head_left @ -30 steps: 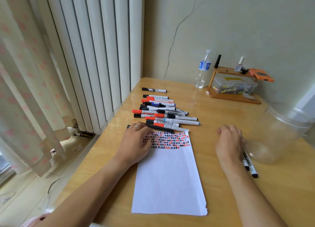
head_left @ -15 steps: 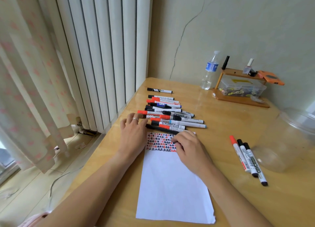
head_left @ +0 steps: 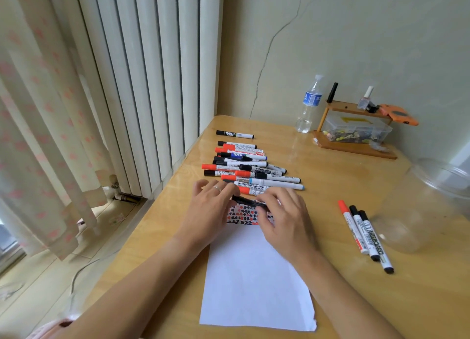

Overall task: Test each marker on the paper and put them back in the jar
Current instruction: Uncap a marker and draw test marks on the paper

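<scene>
left hand (head_left: 212, 211): palm down at the top left corner of the paper (head_left: 254, 275), fingers curled onto the left end of a black marker (head_left: 248, 201); a ring shows on one finger.
right hand (head_left: 284, 217): closed on the right part of the same black marker, so both hands hold it crosswise above the scribbles (head_left: 241, 215).
black marker: whether its cap is on or being pulled off i cannot tell, the fingers cover the ends.
untested pile (head_left: 250, 169): a loose stack of markers at 12 o'clock from the hands, just beyond the paper's top edge, the nearest ones touching or almost touching the fingers.
three markers (head_left: 363, 234): lying side by side at 3 o'clock from the paper, just left of the jar.
jar (head_left: 429, 206): clear, tipped on its side at 3 o'clock, mouth towards the far right; it looks empty.
risk, pile: the knuckles sit close to the stack, so a sharp tug on the cap could knock markers into a roll towards the table (head_left: 330, 300) edge at 9 o'clock.
risk, mixing: a bumped pile could blur which markers are tested.
risk, paper: both hands lifting would free the sheet, and it may slide under the first stroke.
risk, jar: lying on its side, it may roll, or let round markers slip back out, when they are fed in.
risk, ink: an open tip near the fingers may smear them.
</scene>
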`<state>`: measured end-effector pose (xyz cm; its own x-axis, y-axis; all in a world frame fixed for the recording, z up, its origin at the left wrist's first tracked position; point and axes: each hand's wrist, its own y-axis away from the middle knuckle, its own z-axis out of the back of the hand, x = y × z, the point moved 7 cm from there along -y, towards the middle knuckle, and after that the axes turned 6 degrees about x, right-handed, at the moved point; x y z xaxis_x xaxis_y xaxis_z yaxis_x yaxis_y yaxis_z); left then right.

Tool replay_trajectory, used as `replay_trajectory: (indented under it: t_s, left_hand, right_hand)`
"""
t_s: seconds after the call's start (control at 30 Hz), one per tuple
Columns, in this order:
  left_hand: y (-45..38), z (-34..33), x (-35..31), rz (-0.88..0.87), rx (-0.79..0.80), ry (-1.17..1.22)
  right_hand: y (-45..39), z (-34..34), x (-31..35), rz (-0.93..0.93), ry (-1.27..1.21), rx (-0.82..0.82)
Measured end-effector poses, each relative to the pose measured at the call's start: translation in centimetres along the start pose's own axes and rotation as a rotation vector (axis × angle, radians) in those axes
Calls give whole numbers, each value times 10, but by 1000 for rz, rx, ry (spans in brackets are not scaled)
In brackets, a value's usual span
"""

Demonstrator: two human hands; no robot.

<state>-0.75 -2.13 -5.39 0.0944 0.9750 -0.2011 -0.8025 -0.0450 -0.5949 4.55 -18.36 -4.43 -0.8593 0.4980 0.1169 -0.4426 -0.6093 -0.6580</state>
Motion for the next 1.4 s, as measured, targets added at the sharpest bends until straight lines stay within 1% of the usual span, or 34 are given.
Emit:
replay_trajectory:
  t_s: [0.1,0.2,0.27,0.33,0.4,0.5,0.57,0.63,0.73,0.97,1.23,1.33,1.4]
  left_hand:
    - [5,1,-14,-97,32,98]
    - [9,0,-20,-153,119,194]
    - [11,-5,-21,-150,171,197]
    - [12,-12,-22,-171,212,144]
    - [11,-18,-20,-169,228,108]
    - [9,-17,-15,-106,205,139]
    - [10,-18,-14,-81,215,152]
    - [12,-21,-13,-81,248,158]
    - [12,-24,-14,-105,281,210]
    - [12,-20,-18,-150,233,233]
    - [12,-9,-26,-184,173,170]
    - [11,-10,-21,-134,140,143]
    - [8,-11,-6,-28,109,112]
  right_hand:
    - [3,-9,5,37,-55,82]
    - [6,-12,5,39,-18,98]
    - [8,-11,8,72,24,88]
    - [10,-9,11,90,47,77]
    - [11,-8,10,46,48,81]
    - [11,-9,9,-23,48,112]
    - [11,-12,10,-20,9,161]
    - [11,-14,12,8,8,192]
    - [12,-12,12,4,63,191]
    - [9,-12,16,-8,38,240]
    - [13,-10,10,-27,89,204]
    - [13,-7,4,-78,116,169]
    - [13,-7,-2,-150,101,157]
